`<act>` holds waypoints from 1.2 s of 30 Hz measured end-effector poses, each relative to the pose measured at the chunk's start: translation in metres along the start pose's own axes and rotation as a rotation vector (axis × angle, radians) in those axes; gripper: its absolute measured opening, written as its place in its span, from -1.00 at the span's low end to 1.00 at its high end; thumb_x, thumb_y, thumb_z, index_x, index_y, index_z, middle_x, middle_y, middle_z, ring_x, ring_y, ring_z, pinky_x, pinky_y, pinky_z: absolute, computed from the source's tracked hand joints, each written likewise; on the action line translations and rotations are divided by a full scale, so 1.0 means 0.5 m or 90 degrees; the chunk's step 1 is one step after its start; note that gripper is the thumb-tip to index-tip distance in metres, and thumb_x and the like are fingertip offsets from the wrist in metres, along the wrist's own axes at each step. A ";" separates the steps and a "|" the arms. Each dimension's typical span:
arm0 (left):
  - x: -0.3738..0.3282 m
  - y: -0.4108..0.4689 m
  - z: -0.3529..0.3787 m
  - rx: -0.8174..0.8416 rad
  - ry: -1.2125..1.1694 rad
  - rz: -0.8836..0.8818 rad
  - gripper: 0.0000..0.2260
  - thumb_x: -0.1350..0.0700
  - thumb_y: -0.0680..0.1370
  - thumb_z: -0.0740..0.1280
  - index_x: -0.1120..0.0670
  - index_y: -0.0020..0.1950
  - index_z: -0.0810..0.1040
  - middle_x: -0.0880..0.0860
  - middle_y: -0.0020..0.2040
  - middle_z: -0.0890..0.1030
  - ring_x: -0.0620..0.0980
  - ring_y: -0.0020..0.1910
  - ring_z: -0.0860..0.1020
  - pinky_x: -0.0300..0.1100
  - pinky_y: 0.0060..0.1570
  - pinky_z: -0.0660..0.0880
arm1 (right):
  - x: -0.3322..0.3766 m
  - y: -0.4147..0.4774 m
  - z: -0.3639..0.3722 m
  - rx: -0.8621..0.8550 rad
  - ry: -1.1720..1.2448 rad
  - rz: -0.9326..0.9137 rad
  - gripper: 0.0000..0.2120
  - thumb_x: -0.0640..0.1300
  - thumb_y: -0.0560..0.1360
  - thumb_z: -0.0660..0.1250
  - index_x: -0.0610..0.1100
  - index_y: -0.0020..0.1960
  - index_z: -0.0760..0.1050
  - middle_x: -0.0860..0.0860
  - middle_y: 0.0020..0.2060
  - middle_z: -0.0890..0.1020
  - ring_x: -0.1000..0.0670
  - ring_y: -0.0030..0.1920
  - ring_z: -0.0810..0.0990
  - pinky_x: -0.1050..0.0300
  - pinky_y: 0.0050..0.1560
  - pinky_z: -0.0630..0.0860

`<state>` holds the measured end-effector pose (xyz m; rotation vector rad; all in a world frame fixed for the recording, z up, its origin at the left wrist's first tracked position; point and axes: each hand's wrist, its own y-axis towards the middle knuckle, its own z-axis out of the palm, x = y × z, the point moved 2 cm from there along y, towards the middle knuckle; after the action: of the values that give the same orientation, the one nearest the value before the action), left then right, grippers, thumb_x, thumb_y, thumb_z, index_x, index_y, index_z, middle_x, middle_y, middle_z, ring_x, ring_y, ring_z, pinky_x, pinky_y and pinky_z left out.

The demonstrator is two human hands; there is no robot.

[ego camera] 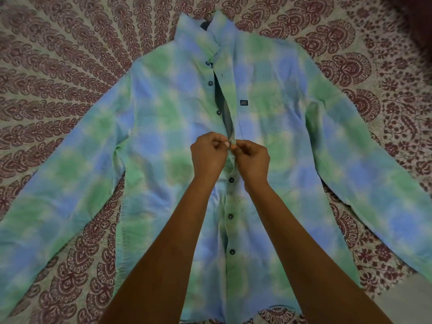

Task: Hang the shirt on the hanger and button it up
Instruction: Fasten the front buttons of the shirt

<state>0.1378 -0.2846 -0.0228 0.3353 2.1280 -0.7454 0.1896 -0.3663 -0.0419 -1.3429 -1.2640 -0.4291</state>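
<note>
Bedspread [70, 73], maroon paisley print, bears everything. Plaid shirt [168, 127], blue and green, lies flat and front up. Its long axis runs away from the person, with collar [211, 36] far, hem near and sleeves spread. Left hand [208, 155] and right hand [252, 160] meet at mid-placket, each pinching one front edge. Fastened buttons [231, 180], three, lie nearer than the hands. Open buttons [218, 112], three, lie beyond, on the left hand's panel, and are probably next. Hanger: hidden inside the shirt, cannot confirm.
</note>
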 end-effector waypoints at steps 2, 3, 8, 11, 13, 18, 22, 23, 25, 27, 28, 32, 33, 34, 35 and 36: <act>0.000 0.002 -0.001 -0.004 -0.008 -0.011 -0.87 0.28 0.46 0.36 0.06 -0.24 0.56 0.09 -0.23 0.65 0.08 -0.20 0.64 0.01 -0.02 0.59 | 0.002 0.000 0.001 0.000 -0.010 -0.002 -0.89 -0.29 0.44 0.36 -0.25 -0.07 0.63 -0.06 -0.21 0.65 -0.01 -0.14 0.61 0.06 0.07 0.56; 0.000 0.002 -0.002 -0.009 -0.012 -0.020 -0.87 0.28 0.46 0.36 0.06 -0.24 0.56 0.07 -0.24 0.64 0.08 -0.20 0.64 0.00 -0.02 0.59 | 0.003 0.000 0.002 0.005 -0.014 -0.004 -0.89 -0.29 0.44 0.36 -0.26 -0.07 0.63 -0.08 -0.19 0.66 0.00 -0.15 0.61 0.09 0.06 0.56; -0.002 0.008 -0.002 -0.013 0.002 -0.028 -0.88 0.29 0.45 0.34 0.11 -0.22 0.60 0.06 -0.24 0.64 0.06 -0.21 0.63 -0.03 -0.02 0.59 | -0.010 -0.001 0.003 0.010 -0.027 -0.001 -0.88 -0.30 0.44 0.35 -0.26 -0.05 0.63 -0.10 -0.15 0.68 -0.01 -0.12 0.62 0.03 0.10 0.56; -0.004 0.013 -0.001 0.019 0.033 -0.023 -0.90 0.29 0.46 0.33 0.14 -0.19 0.61 0.10 -0.20 0.65 0.07 -0.21 0.63 -0.03 -0.01 0.58 | -0.011 -0.004 0.002 0.007 -0.017 -0.018 -0.86 -0.32 0.45 0.33 -0.26 -0.03 0.62 -0.11 -0.12 0.68 -0.01 -0.12 0.62 0.05 0.10 0.56; -0.004 0.020 -0.002 0.044 0.056 -0.022 -0.90 0.29 0.46 0.34 0.13 -0.20 0.61 0.11 -0.19 0.66 0.10 -0.20 0.63 -0.01 -0.03 0.59 | -0.013 -0.006 0.001 0.024 -0.006 -0.028 -0.84 -0.32 0.47 0.30 -0.23 -0.01 0.62 -0.04 -0.14 0.66 0.02 -0.15 0.60 0.11 0.05 0.55; 0.000 0.035 -0.002 0.074 0.091 -0.028 -0.89 0.28 0.44 0.37 0.10 -0.24 0.60 0.14 -0.17 0.66 0.14 -0.17 0.64 0.03 -0.02 0.59 | -0.023 -0.001 -0.004 0.077 0.119 0.053 -0.79 -0.40 0.51 0.20 -0.21 -0.10 0.58 -0.02 -0.38 0.54 0.15 -0.43 0.48 0.28 -0.27 0.48; 0.011 0.036 0.002 0.085 0.055 -0.056 -0.87 0.33 0.43 0.34 0.13 -0.18 0.63 0.21 -0.13 0.66 0.20 -0.11 0.63 0.07 0.03 0.58 | -0.022 0.015 -0.011 0.093 0.161 0.097 -0.81 -0.42 0.45 0.29 -0.20 -0.22 0.57 0.09 -0.51 0.60 0.18 -0.50 0.52 0.34 -0.36 0.50; 0.011 0.035 0.003 0.083 0.053 -0.060 -0.85 0.36 0.43 0.32 0.19 -0.12 0.64 0.24 -0.10 0.66 0.22 -0.09 0.63 0.07 0.05 0.57 | -0.022 0.018 -0.011 0.091 0.147 0.095 -0.81 -0.40 0.43 0.33 -0.17 -0.26 0.57 0.11 -0.52 0.60 0.18 -0.48 0.53 0.33 -0.34 0.51; 0.009 0.034 0.006 0.079 0.051 -0.066 -0.80 0.40 0.42 0.28 0.24 -0.05 0.63 0.25 -0.06 0.65 0.22 -0.05 0.62 0.05 0.08 0.56 | -0.024 0.025 -0.011 0.074 0.085 0.084 -0.83 -0.36 0.40 0.38 -0.14 -0.29 0.58 0.04 -0.45 0.62 0.11 -0.40 0.57 0.22 -0.22 0.57; 0.006 0.032 0.008 0.077 0.027 -0.085 -0.81 0.40 0.42 0.27 0.22 -0.09 0.64 0.23 -0.11 0.66 0.21 -0.05 0.62 0.04 0.08 0.56 | -0.024 0.031 -0.010 0.046 0.017 0.050 -0.90 -0.33 0.39 0.40 -0.17 -0.27 0.60 -0.05 -0.36 0.62 0.01 -0.29 0.60 0.06 -0.05 0.60; 0.005 0.030 0.010 0.079 0.006 -0.106 -0.83 0.37 0.43 0.28 0.19 -0.17 0.64 0.19 -0.18 0.65 0.20 -0.07 0.63 0.03 0.06 0.57 | -0.024 0.032 -0.010 0.036 -0.012 0.030 -0.93 -0.32 0.38 0.39 -0.20 -0.24 0.61 -0.07 -0.34 0.62 -0.02 -0.26 0.60 0.03 -0.01 0.60; 0.016 0.026 0.015 0.081 -0.086 -0.172 -0.81 0.24 0.44 0.38 0.03 -0.35 0.59 0.12 -0.27 0.62 0.08 -0.25 0.61 -0.11 -0.11 0.60 | -0.020 0.025 -0.009 0.024 -0.084 -0.046 -0.96 -0.24 0.39 0.42 -0.22 -0.18 0.60 -0.03 -0.34 0.61 0.07 -0.32 0.57 0.18 -0.12 0.57; 0.021 0.026 0.015 0.078 -0.108 -0.180 -0.85 0.24 0.44 0.39 0.06 -0.32 0.59 0.13 -0.23 0.63 0.02 -0.28 0.59 -0.19 -0.19 0.58 | -0.021 0.023 -0.007 0.026 -0.103 -0.067 -0.94 -0.21 0.40 0.43 -0.21 -0.17 0.60 -0.03 -0.33 0.61 0.10 -0.34 0.56 0.23 -0.16 0.56; 0.026 0.027 0.015 0.074 -0.126 -0.188 -0.88 0.25 0.45 0.39 0.09 -0.28 0.60 0.13 -0.18 0.63 -0.02 -0.28 0.58 -0.25 -0.24 0.55 | -0.022 0.021 -0.004 0.026 -0.120 -0.081 -0.92 -0.19 0.40 0.43 -0.20 -0.16 0.60 -0.01 -0.32 0.62 0.11 -0.34 0.56 0.25 -0.19 0.55; 0.031 0.027 0.015 0.067 -0.139 -0.192 -0.90 0.25 0.45 0.39 0.11 -0.26 0.59 0.13 -0.16 0.63 -0.03 -0.27 0.59 -0.28 -0.26 0.54 | -0.023 0.020 -0.001 0.024 -0.130 -0.091 -0.91 -0.17 0.41 0.43 -0.20 -0.15 0.60 0.00 -0.32 0.62 0.10 -0.33 0.57 0.25 -0.20 0.55; 0.036 0.029 0.017 0.055 -0.143 -0.189 -0.89 0.25 0.45 0.38 0.10 -0.26 0.57 0.11 -0.17 0.63 -0.04 -0.27 0.59 -0.28 -0.26 0.54 | -0.024 0.019 0.001 0.022 -0.134 -0.100 -0.90 -0.15 0.41 0.43 -0.19 -0.14 0.60 0.02 -0.32 0.61 0.09 -0.31 0.57 0.23 -0.19 0.55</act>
<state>0.1388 -0.2786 -0.0467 -0.0231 1.9560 -0.9980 0.1932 -0.3680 -0.0568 -1.2902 -1.5518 -0.3796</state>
